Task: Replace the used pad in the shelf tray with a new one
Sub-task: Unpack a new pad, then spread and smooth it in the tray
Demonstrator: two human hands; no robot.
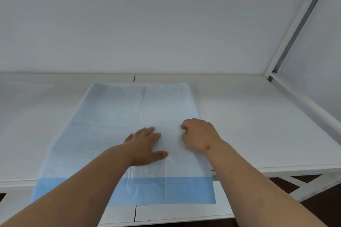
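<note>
A pale blue pad (118, 116) with fold creases lies spread on the white shelf tray (249, 125); its darker blue front border hangs past the tray's front edge. My left hand (145, 145) lies flat on the pad near its middle, fingers straight and thumb out to the right. My right hand (198, 135) sits just to the right of it on the pad, fingers curled under, seemingly pinching the pad's surface; the fingertips are hidden beneath the knuckles.
A white back wall rises behind the tray. A white shelf post (295, 24) runs diagonally at the upper right. A lower white ledge (175, 214) with a dark slit lies in front, with dark floor (317, 206) to the right.
</note>
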